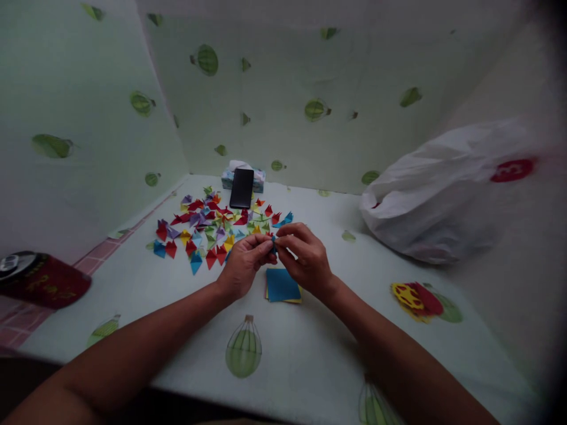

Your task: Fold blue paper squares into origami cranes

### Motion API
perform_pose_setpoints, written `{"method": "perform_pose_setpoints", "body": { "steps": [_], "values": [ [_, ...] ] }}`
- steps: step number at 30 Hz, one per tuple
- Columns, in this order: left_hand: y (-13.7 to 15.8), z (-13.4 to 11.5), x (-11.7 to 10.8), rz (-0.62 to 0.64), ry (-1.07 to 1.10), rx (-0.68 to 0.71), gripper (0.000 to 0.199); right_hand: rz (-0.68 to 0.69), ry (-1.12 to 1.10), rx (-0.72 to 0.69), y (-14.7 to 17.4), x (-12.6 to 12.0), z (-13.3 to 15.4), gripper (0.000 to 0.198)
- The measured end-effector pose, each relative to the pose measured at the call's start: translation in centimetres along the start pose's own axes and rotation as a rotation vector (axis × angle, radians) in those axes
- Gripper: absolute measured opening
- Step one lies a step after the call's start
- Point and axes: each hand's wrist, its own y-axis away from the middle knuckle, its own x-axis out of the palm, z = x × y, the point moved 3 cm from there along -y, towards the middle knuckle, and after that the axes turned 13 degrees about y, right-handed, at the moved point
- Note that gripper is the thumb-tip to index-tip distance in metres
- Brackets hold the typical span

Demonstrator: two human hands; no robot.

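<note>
A small folded piece of blue paper (273,241) is pinched between my two hands above the table. My left hand (248,258) is closed on its left side, thumb on top. My right hand (307,254) grips it from the right with thumb and bent fingers, which hide part of it. Just below the hands lies a stack of square paper (283,285), blue on top with yellow edges showing. Behind my left hand spreads a pile of small folded paper figures (208,221) in red, blue, yellow, purple and green.
A black phone (241,189) leans on a tissue box (259,182) at the back. To the right are a white plastic bag (425,200) and red and yellow paper cutouts (416,300). A dark red can (48,280) lies at the left edge.
</note>
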Motion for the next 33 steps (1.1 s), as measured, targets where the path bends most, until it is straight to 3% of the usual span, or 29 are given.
{"method": "perform_pose_setpoints", "body": {
  "steps": [6, 12, 19, 25, 28, 30, 33],
  "values": [
    [0.0, -0.2, 0.1, 0.009, 0.003, 0.004, 0.026, -0.008, 0.028, -0.064, -0.1, -0.4, -0.1, 0.014],
    [-0.8, -0.1, -0.8, -0.037, 0.041, 0.016, 0.029, 0.007, 0.359, -0.347, 0.2, 0.4, -0.2, 0.016],
    [-2.1, -0.2, -2.2, -0.111, 0.126, -0.025, 0.029, 0.060, 0.579, -0.404, 1.3, 2.1, -0.2, 0.021],
    [-2.3, -0.2, -2.5, -0.081, 0.117, -0.065, 0.022, 0.035, 0.529, -0.381, 1.4, 2.2, -0.3, 0.020],
    [-2.3, 0.0, -2.4, -0.067, 0.116, -0.080, 0.023, 0.016, 0.289, -0.197, 1.0, 1.6, -0.2, 0.019],
    [-2.1, 0.1, -2.3, -0.053, 0.107, -0.095, 0.025, 0.011, 0.043, 0.091, 0.7, 1.2, -0.5, 0.014],
    [-1.8, 0.2, -1.8, -0.017, 0.075, -0.120, 0.030, 0.135, -0.264, 0.446, 0.6, 1.4, -1.2, 0.009]
  ]
}}
